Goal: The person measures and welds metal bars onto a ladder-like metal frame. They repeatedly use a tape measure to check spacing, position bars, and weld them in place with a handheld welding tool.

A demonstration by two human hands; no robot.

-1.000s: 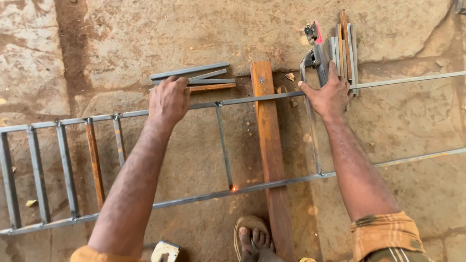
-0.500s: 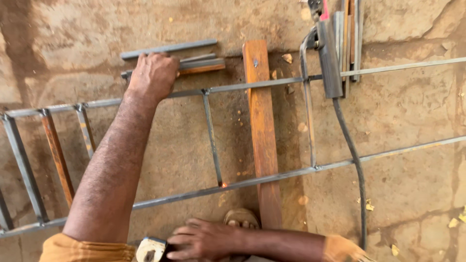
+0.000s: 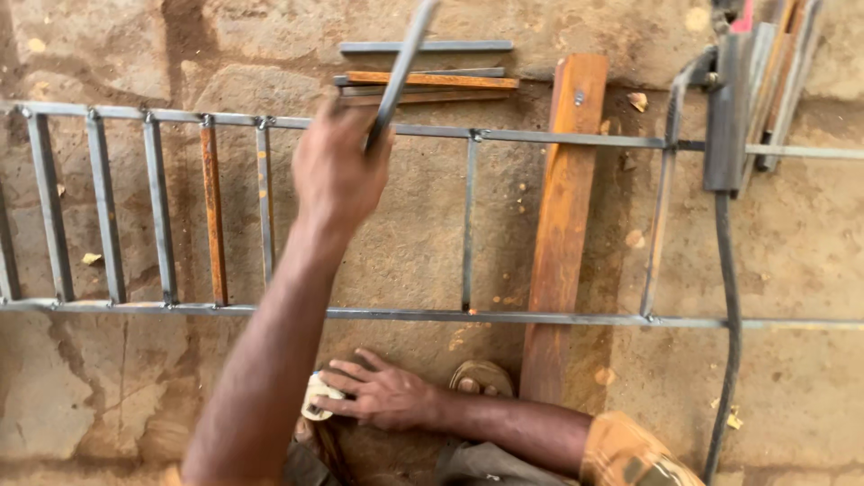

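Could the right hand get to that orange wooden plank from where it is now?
Probably yes. The right hand rests low on a small whitish object, and the wooden plank has its near end just beside that forearm. Only the frame's thin lower rail crosses over the plank.

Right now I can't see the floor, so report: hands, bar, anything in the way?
Left hand gripping grey flat steel bar, lifted over ladder-like steel frame. Right hand on whitish object.
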